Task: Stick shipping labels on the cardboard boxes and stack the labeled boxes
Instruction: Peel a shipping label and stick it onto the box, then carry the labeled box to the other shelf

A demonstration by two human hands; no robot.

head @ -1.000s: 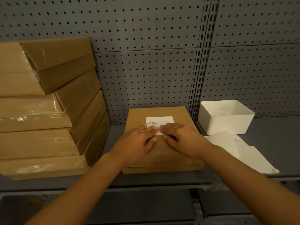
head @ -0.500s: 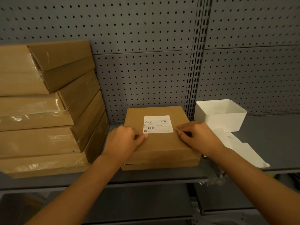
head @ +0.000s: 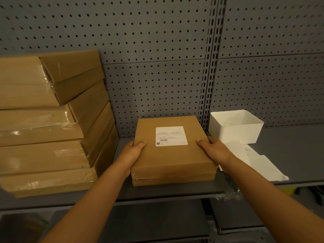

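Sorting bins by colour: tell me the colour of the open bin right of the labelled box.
White bin, in the head view.

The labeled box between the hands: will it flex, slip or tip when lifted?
The labeled box looks flat and square-edged, so probably stiff and unlikely to tip. The left hand and right hand grip opposite sides, which should keep it level. Clear film at its lower edge may be slippery.

White bin (head: pixel 235 130) on grey shelf (head: pixel 289 155), against pegboard (head: pixel 157 50). Clear plastic scrap (head: pixel 231 193) hangs at shelf edge.
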